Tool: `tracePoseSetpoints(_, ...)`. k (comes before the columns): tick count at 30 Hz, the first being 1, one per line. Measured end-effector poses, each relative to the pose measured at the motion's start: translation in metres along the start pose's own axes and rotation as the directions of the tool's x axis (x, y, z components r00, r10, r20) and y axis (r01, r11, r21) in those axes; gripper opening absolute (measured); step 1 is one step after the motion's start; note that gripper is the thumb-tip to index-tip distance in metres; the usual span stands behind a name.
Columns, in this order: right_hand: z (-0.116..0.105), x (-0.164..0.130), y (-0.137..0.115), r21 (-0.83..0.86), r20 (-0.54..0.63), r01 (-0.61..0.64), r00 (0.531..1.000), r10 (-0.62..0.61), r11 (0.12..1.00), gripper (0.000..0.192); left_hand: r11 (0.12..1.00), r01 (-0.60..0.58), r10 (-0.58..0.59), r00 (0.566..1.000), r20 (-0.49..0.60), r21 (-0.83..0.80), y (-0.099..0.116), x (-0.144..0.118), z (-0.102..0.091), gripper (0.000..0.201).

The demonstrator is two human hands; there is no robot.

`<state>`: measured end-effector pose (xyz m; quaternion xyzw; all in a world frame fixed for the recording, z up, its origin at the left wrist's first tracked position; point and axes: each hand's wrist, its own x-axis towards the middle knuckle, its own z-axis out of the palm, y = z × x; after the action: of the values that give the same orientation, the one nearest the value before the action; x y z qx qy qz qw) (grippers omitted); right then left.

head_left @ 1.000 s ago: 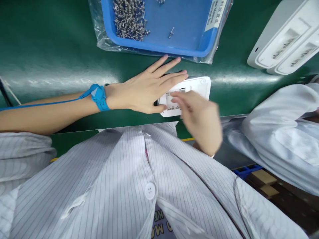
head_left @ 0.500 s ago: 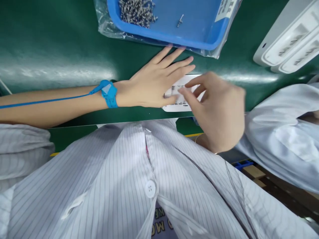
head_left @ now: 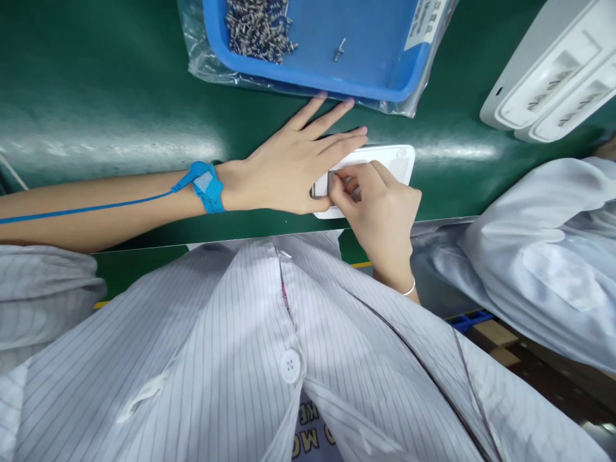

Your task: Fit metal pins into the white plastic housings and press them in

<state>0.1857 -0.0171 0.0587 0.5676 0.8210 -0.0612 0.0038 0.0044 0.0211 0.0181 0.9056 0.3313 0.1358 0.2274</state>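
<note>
A white plastic housing (head_left: 402, 160) with rounded corners lies on the green table near its front edge, partly covered by both hands. My left hand (head_left: 293, 163) is spread flat, palm down, with its thumb and index finger over the left end of the housing. Thumb and fingertips of my right hand (head_left: 378, 205) are pinched together over the recess in the housing's left half. What they pinch, if anything, is hidden. A blue wrist strap (head_left: 210, 187) with a cord circles my left wrist.
Beyond my left fingertips stands a blue tray (head_left: 317, 80) on clear plastic, with a heap of small metal springs (head_left: 260, 32) and one lone metal piece (head_left: 339, 50). White housings (head_left: 543, 96) stand at the upper right. A co-worker's pale sleeve (head_left: 543, 244) is at the right.
My right hand has moved left and down onto the housing, its fingers closing into a pinch. The left hand stays spread in place. The view has shifted slightly.
</note>
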Motion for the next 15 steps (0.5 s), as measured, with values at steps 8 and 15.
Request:
tracePoseSetpoints(8,-0.006,-0.005,-0.009,-0.007,0.041,-0.065,0.997,0.065,0.998,0.038,1.0,0.006,-0.006,0.999,0.039,-0.002,0.001,-0.001,-0.003,0.075)
tracePoseSetpoints(15,-0.013,-0.006,-0.004,0.075,0.104,-0.069,0.993,0.062,0.995,0.025,1.0,0.008,-0.007,0.999,0.045,-0.012,0.001,-0.002,-0.004,0.08)
